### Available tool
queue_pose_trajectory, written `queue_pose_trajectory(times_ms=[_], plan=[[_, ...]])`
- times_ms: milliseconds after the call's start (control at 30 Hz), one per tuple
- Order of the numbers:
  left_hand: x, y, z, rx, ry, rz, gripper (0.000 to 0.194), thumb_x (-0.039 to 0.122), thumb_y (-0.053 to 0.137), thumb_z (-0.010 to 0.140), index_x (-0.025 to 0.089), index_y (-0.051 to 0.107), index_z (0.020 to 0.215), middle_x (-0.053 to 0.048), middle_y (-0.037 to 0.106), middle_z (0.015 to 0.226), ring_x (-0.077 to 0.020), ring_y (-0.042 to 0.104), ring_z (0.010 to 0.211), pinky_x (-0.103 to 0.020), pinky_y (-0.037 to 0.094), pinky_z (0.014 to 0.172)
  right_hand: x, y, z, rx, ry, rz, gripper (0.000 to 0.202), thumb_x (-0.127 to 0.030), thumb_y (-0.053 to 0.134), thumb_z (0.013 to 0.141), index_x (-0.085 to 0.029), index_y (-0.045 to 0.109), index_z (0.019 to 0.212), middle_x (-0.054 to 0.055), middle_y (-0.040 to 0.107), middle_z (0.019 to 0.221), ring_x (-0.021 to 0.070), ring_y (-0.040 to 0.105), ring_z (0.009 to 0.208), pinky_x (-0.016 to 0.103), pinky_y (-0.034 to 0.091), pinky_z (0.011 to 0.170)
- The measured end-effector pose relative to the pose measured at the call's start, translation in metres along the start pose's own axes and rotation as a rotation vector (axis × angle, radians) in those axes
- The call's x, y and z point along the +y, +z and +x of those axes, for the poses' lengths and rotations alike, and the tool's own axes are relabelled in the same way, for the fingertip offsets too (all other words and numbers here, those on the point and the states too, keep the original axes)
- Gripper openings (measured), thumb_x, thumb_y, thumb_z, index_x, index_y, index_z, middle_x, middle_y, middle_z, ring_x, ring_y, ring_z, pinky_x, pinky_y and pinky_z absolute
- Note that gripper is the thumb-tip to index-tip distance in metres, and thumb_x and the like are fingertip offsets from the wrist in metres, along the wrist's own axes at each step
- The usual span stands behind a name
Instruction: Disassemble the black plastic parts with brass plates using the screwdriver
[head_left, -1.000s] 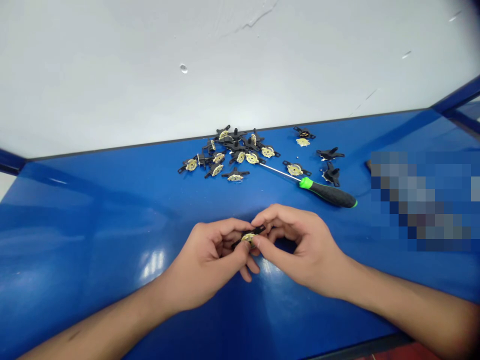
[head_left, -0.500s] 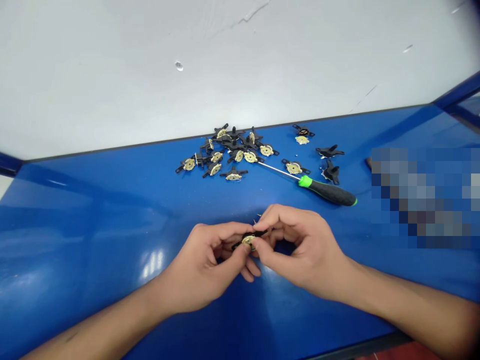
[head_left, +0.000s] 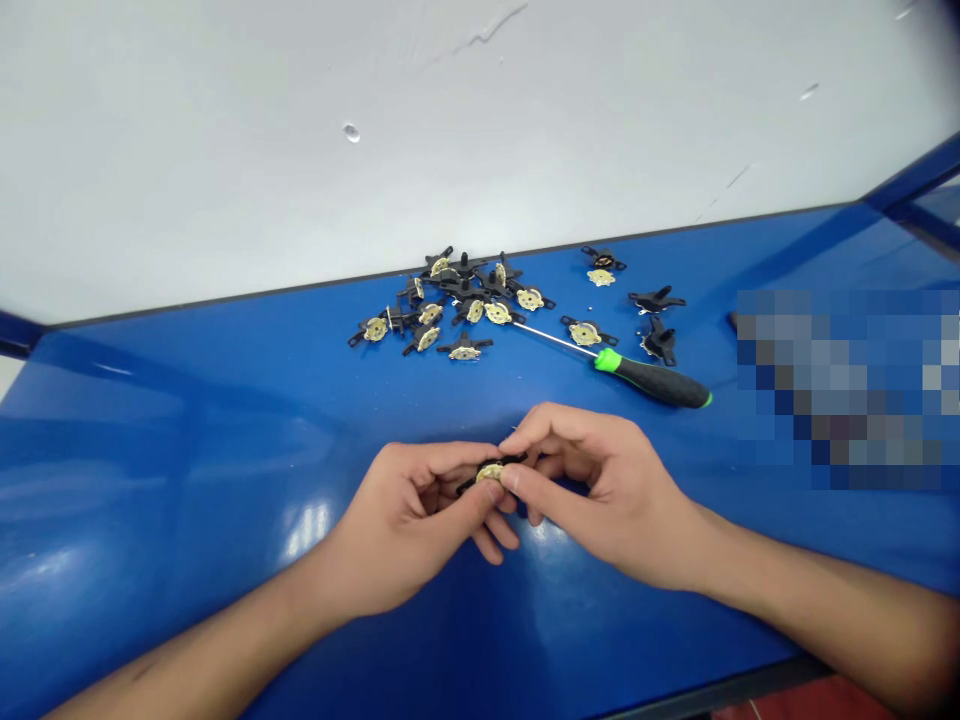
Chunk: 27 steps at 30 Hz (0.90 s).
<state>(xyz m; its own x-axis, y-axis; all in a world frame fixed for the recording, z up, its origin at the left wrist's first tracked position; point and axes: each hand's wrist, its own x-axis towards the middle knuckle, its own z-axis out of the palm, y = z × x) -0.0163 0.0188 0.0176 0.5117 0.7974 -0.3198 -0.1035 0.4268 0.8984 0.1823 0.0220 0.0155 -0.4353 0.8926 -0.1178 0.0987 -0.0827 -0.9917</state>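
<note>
Black three-armed bracket with gold-coloured disc [head_left: 490, 473] is on your side of the screwdriver [head_left: 652, 382], left of its handle. Your left hand [head_left: 409, 530] pinches it between thumb and forefinger; your right hand [head_left: 607, 490] pinches its right end likewise. Remaining fingers curl beneath, partly hidden. Step in hand, as judged: two-handed fitting or adjusting of the disc. Next move appears to call for a firm left grip and small right-fingertip corrections. Similar brackets [head_left: 465, 290] cluster beyond the screwdriver's tip.
</note>
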Motion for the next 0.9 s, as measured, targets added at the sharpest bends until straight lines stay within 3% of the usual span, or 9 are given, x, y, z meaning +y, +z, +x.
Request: queue_pose_trajectory(times_ms=[100,233,300,400,567,900], plan=[[-0.001,-0.001,0.000,0.026,-0.010,-0.042,0.019,0.028,0.073,0.092,0.012,0.080,0.100,-0.006,0.075,0.080,-0.0150,0.074,0.064,-0.024,0.063,0.059,-0.003,-0.009,0.002,0.039,-0.076,-0.138,0.011,-0.029,0.060,0.099,-0.020,0.067,0.100,0.001,0.072,0.081,0.0126,0.067,0.068,0.025,0.056,0.061],[-0.003,-0.001,0.000,0.084,-0.024,-0.086,0.023,0.029,0.077,0.089,0.010,0.079,0.102,-0.007,0.075,0.078,-0.0177,0.076,0.063,-0.025,0.064,0.056,-0.006,-0.035,0.007,0.273,-0.269,-0.568,0.010,-0.025,0.062,0.097,-0.022,0.069,0.102,0.003,0.073,0.087,0.0147,0.066,0.071,0.029,0.055,0.065],[-0.004,-0.001,0.000,0.098,-0.029,-0.100,0.025,0.029,0.079,0.088,0.010,0.079,0.103,-0.007,0.076,0.078,-0.0183,0.077,0.063,-0.026,0.064,0.056,-0.007,-0.047,0.010,0.308,-0.344,-0.757,0.009,-0.024,0.063,0.095,-0.022,0.069,0.102,0.004,0.073,0.087,0.0159,0.065,0.071,0.031,0.053,0.064],[-0.004,-0.001,0.000,0.109,-0.028,-0.108,0.027,0.029,0.080,0.087,0.010,0.078,0.105,-0.007,0.076,0.078,-0.0187,0.077,0.063,-0.026,0.064,0.055,-0.006,-0.055,0.012,0.215,-0.413,-0.885,0.010,-0.022,0.061,0.096,-0.023,0.068,0.103,0.004,0.072,0.089,0.0169,0.065,0.072,0.033,0.054,0.066],[-0.002,-0.001,0.001,0.110,-0.004,-0.097,0.021,0.029,0.078,0.088,0.010,0.079,0.097,-0.007,0.076,0.078,-0.0173,0.077,0.062,-0.024,0.064,0.055,0.002,-0.045,0.013,0.022,-0.473,-0.999,0.020,-0.019,0.056,0.098,-0.019,0.071,0.112,0.009,0.073,0.098,0.0216,0.069,0.089,0.036,0.057,0.077],[-0.002,0.002,0.002,0.143,-0.015,-0.093,0.022,0.031,0.080,0.086,0.010,0.079,0.095,-0.006,0.076,0.077,-0.0166,0.076,0.059,-0.023,0.063,0.053,0.007,-0.041,0.017,-0.063,-0.478,-1.098,0.020,-0.020,0.051,0.102,-0.017,0.072,0.101,0.008,0.071,0.095,0.0204,0.067,0.085,0.035,0.055,0.074]])
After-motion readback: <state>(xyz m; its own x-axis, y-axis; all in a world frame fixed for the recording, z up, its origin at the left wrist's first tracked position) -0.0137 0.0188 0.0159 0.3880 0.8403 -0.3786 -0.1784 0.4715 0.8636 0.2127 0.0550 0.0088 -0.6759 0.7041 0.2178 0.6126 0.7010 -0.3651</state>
